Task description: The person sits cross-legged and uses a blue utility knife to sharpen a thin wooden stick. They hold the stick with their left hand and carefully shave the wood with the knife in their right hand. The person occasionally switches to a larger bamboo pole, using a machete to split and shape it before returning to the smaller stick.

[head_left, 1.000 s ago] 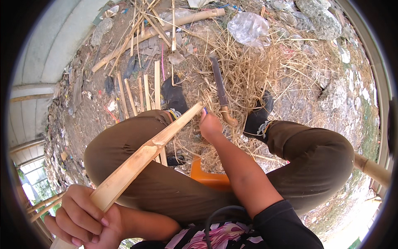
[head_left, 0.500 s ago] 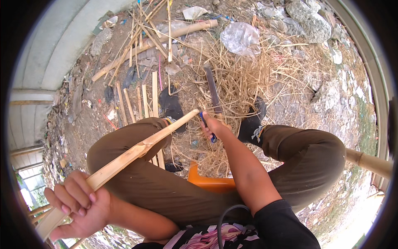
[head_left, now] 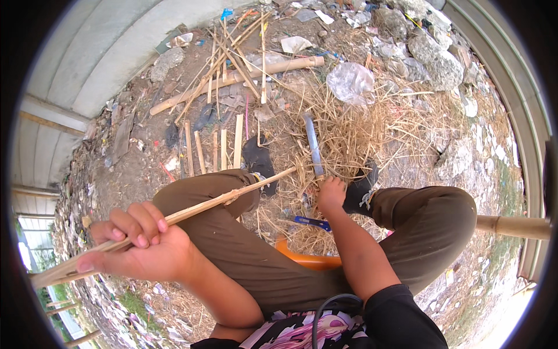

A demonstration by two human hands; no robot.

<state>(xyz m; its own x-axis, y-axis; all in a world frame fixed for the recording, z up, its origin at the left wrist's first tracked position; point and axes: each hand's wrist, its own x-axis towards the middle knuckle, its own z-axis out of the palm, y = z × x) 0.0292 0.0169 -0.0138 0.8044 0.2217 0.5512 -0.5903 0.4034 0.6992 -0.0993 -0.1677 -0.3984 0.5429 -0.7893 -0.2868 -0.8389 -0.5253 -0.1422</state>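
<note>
My left hand (head_left: 148,244) is closed around a long split bamboo strip (head_left: 224,198), which slants up and to the right across my left thigh. The strip's thin far end hovers near the middle, over the straw. Between my feet, my right hand (head_left: 332,193) is curled round the handle end of a long-bladed knife, or machete (head_left: 314,145). Its blade points away from me; the hand hides the handle. Just below that hand lies a blue utility knife (head_left: 313,223) on the shavings, above an orange plastic seat edge (head_left: 314,262).
Several cut bamboo strips (head_left: 238,142) lie beside my left foot. Further off are a bamboo pole (head_left: 290,65), a heap of thin sticks (head_left: 247,49) and a clear plastic bag (head_left: 350,83). Dry shavings (head_left: 389,116) and concrete rubble (head_left: 436,58) spread to the right.
My right hand has let go of the blue utility knife and taken the machete's handle. The machete's blade has turned and now looks brighter. The bamboo strip has rolled to show a narrower side.
</note>
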